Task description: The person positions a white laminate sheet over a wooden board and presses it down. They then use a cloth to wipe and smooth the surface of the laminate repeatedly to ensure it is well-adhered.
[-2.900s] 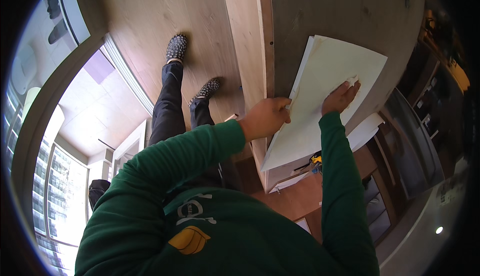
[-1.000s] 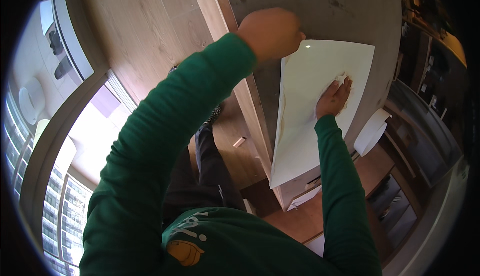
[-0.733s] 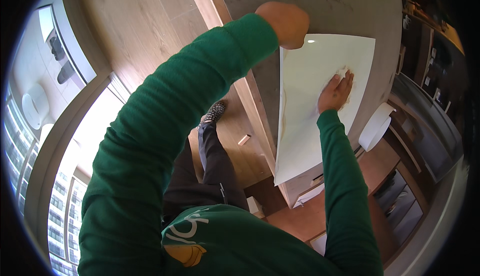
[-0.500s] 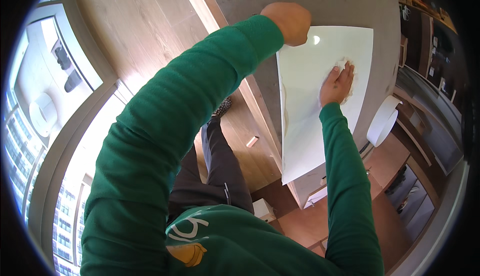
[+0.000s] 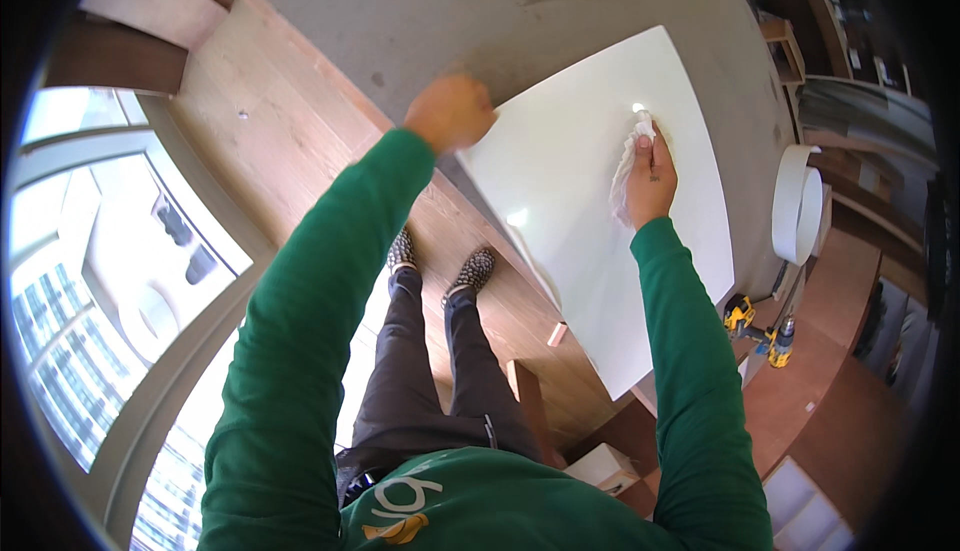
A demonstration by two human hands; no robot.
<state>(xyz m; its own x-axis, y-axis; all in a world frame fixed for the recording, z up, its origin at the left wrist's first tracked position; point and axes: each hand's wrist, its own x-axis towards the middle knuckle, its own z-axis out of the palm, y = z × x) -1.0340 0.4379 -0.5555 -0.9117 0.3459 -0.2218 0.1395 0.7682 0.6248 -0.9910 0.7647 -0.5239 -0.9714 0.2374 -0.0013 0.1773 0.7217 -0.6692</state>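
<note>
A large, glossy white panel (image 5: 600, 251) lies on a grey work surface, one long edge near the surface's wooden edge. At the panel's far left corner is my left hand (image 5: 452, 116), slightly blurred, its fingers curled closed against that corner. My right hand (image 5: 652, 179) is over the right half of the panel. Its thumb and fingers pinch a crumpled white cloth (image 5: 628, 176), thin and tissue-like, part of which spreads onto the panel. Bright reflections show on the glossy face.
The grey surface (image 5: 400, 11) extends beyond the panel. To the right stand a white ring-shaped piece (image 5: 795, 206) and two yellow-black power drills (image 5: 778, 341). A small wooden block (image 5: 557, 334) is near the surface's edge. Wooden floor (image 5: 290, 141) and a window (image 5: 120, 281) are on the left.
The view has turned and shifted, bringing my feet and the drills into sight. My right hand, flatter on the cloth before, now pinches it with more cloth showing. My left hand stays by the panel's corner.
</note>
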